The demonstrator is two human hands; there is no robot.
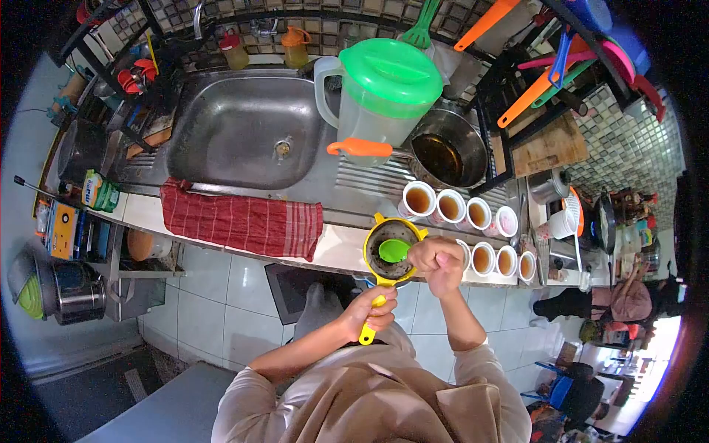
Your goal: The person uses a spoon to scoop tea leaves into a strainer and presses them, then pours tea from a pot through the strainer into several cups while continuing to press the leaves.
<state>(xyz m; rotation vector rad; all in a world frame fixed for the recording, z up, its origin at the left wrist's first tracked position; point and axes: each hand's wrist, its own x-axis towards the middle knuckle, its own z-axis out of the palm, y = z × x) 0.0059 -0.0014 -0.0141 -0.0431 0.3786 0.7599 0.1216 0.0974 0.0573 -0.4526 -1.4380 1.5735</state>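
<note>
My left hand (367, 310) is closed around the handle of a yellow strainer (368, 260), held in front of my body at the counter's front edge. Dark residue lies in the strainer's bowl. Fingers curled, my right hand (437, 266) grips a green spoon (394, 250); its bowl sits over or inside the strainer, and its handle is mostly hidden by the fist. Just beyond and to the right, several white cups (417, 199) of brown liquid stand in two rows on the counter. One cup of the near row is partly hidden behind my right hand.
A clear pitcher with a green lid (391, 63) stands beside the steel sink (244, 133). Behind the cups is a pot (448, 148) holding dark liquid. A red cloth (240, 221) lies along the counter edge. Utensils hang at upper right. Another person (628, 299) is far right.
</note>
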